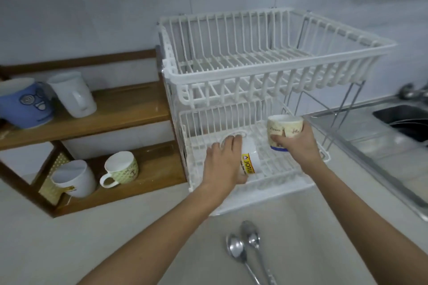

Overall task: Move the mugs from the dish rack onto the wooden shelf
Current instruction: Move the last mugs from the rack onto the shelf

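A white two-tier dish rack [273,69] stands on the counter. In its lower tier my left hand [225,162] grips a white mug [250,157] with a yellow and red label, which lies on its side. My right hand [298,143] holds a cream patterned mug [283,127] with a blue base upright, just above the lower tier's right side. The wooden shelf [129,109] stands to the left. Its upper board carries a blue mug [25,104] and a white mug [74,95]. Its lower board carries a white mug [74,178] and a green patterned mug [121,168].
Two metal spoons [245,250] lie on the counter near the front edge, between my forearms. A steel sink [403,122] with a tap sits at the right. The rack's upper tier holds nothing. A tiled wall runs behind everything.
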{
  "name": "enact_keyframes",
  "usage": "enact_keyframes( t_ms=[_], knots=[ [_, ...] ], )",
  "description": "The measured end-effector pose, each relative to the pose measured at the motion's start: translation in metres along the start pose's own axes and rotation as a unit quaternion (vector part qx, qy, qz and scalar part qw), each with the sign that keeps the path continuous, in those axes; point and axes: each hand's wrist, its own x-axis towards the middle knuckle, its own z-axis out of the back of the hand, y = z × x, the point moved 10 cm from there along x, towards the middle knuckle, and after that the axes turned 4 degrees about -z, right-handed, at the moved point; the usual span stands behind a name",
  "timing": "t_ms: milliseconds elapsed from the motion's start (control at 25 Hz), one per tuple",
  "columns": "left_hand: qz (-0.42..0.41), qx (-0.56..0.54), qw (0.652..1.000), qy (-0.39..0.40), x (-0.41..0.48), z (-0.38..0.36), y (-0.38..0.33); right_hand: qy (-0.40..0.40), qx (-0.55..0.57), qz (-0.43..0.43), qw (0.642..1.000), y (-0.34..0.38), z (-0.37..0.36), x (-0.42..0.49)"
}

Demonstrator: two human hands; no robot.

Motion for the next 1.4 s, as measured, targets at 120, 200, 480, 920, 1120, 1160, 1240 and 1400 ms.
enact_keyframes(
  t_ms=[120, 200, 480, 920, 1120, 1160, 1240, 1400],
  knots=[
    [0.013, -0.197, 0.980, -0.031, -0.061, 0.031, 0.000, -0.015, 0.004, 0.044, 0.999, 0.019, 0.025, -0.061],
    [0.005, -0.241, 0.968, -0.063, -0.104, 0.054, 0.006, -0.021, 0.034, 0.072, 0.997, 0.031, 0.030, -0.108],
    [0.068, -0.379, 0.906, -0.179, -0.209, 0.091, 0.102, 0.017, 0.097, 0.148, 0.984, 0.088, -0.009, -0.236],
    [0.281, -0.328, 0.852, -0.296, -0.244, 0.078, 0.245, 0.111, 0.113, 0.183, 0.970, 0.212, -0.179, -0.265],
    [0.319, -0.352, 0.825, -0.306, -0.226, 0.062, 0.268, 0.098, 0.100, 0.162, 0.977, 0.258, -0.248, -0.209],
    [0.324, -0.358, 0.820, -0.309, -0.222, 0.061, 0.272, 0.098, 0.091, 0.160, 0.978, 0.265, -0.260, -0.197],
    [0.339, -0.365, 0.808, -0.313, -0.215, 0.058, 0.280, 0.086, 0.068, 0.144, 0.983, 0.269, -0.278, -0.173],
    [0.353, -0.350, 0.812, -0.306, -0.200, 0.050, 0.291, 0.076, 0.019, 0.113, 0.991, 0.258, -0.304, -0.136]
  ],
)
